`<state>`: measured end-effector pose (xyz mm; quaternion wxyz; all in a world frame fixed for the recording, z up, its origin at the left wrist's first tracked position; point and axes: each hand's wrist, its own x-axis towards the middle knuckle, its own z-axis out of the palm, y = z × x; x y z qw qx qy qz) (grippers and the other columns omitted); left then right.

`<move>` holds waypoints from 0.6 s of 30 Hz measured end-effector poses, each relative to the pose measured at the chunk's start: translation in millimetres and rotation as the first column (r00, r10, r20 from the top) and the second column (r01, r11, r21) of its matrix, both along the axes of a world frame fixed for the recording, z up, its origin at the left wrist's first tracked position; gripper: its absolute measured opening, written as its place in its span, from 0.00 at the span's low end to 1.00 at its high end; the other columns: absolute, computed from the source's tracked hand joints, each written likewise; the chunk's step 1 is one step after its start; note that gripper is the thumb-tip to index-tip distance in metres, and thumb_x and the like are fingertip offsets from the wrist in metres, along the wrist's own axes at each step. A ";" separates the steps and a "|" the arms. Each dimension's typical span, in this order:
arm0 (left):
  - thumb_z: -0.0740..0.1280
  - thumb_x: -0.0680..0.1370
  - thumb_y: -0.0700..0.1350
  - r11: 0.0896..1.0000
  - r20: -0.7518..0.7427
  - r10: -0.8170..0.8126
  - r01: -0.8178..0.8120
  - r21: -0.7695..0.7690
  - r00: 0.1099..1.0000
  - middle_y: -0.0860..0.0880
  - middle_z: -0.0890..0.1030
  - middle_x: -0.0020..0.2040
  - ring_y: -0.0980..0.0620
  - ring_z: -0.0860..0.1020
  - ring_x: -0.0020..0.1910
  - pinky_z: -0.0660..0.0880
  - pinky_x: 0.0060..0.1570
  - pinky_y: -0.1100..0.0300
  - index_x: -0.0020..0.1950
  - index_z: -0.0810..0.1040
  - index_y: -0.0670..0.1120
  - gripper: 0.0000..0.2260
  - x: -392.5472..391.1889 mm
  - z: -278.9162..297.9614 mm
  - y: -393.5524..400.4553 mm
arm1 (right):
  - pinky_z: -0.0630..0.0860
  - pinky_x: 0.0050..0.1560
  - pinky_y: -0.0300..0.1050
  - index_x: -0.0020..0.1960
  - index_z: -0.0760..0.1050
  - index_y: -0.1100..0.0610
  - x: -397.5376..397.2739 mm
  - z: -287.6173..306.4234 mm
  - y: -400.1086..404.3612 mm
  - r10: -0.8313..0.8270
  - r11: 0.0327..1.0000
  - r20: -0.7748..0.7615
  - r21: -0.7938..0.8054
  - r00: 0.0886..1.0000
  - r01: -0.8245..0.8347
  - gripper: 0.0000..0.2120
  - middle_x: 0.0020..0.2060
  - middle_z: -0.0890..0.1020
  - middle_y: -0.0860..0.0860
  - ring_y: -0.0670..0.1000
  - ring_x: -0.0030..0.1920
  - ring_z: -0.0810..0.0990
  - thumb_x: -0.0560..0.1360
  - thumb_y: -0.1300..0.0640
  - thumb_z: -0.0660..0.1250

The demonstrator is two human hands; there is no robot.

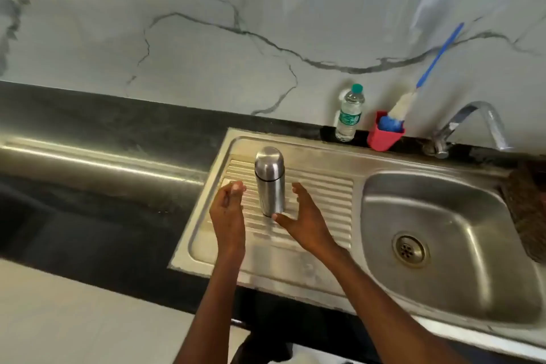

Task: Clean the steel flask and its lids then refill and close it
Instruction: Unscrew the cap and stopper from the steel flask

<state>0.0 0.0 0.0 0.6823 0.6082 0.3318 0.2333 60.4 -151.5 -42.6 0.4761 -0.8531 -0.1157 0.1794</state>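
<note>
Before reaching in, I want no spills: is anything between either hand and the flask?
Nothing visible. The flask stands upright on the ribbed drainboard, left hand and right hand open either side of it.

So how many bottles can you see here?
2. The steel flask stands upright on the ribbed draining board, between the two hands. The plastic water bottle stands at the back by the wall, left of the red holder.

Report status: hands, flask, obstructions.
Left hand open, right hand open, flanking the flask. Steel flask upright on drainboard, lid on, ungripped. Nothing in the way.
</note>
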 end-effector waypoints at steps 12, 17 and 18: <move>0.78 0.73 0.55 0.691 -0.037 -0.687 0.667 0.278 0.726 0.57 0.80 0.67 0.54 0.77 0.68 0.78 0.65 0.57 0.72 0.75 0.55 0.29 63.7 36.2 46.4 | 0.74 0.48 0.27 0.72 0.69 0.45 29.9 16.8 50.6 -0.091 0.987 -0.071 0.125 0.993 0.100 0.35 0.58 0.81 0.38 0.34 0.55 0.80 0.70 0.50 0.81; 0.83 0.70 0.44 0.681 -0.038 -0.681 0.651 0.335 0.732 0.54 0.83 0.62 0.50 0.81 0.63 0.79 0.64 0.49 0.68 0.79 0.53 0.28 71.3 37.3 49.3 | 0.76 0.46 0.27 0.67 0.73 0.48 31.3 18.0 50.7 -0.117 0.981 -0.083 0.146 0.990 0.129 0.30 0.52 0.82 0.36 0.30 0.51 0.79 0.69 0.54 0.82; 0.84 0.69 0.43 0.704 -0.012 -0.663 0.629 0.328 0.749 0.53 0.84 0.61 0.50 0.82 0.62 0.80 0.63 0.49 0.66 0.80 0.53 0.27 71.3 38.5 47.6 | 0.78 0.48 0.31 0.67 0.74 0.48 32.5 18.3 49.5 -0.120 0.979 -0.096 0.157 0.988 0.134 0.31 0.52 0.83 0.37 0.32 0.52 0.80 0.68 0.54 0.83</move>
